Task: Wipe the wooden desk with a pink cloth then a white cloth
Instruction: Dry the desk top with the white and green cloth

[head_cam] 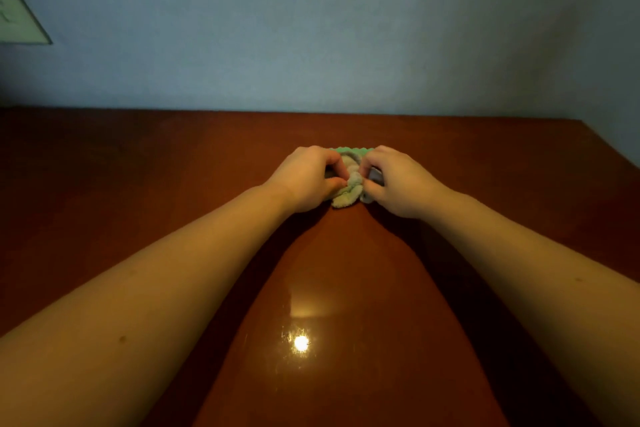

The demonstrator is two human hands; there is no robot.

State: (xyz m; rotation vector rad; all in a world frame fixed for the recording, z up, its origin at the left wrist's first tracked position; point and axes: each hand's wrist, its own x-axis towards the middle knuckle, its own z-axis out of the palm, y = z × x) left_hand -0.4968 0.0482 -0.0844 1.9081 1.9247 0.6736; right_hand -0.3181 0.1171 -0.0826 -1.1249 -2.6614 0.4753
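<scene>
The wooden desk (138, 166) meets the blue wall (311, 28) along its far edge at 12 o'clock, and its right corner shows at 2 o'clock. Bare wood lies open toward 9, 3 and 6 o'clock, where a light glare (301, 343) shines. Just past the middle sits a bunched pale cloth (349, 189). The left hand (308, 180) pinches it from 9 o'clock and the right hand (394, 184) from 3, fingers curled. A green scalloped edge (349, 149) peeks out at the cloth's 12 o'clock; I cannot tell whether it belongs to the same cloth.
</scene>
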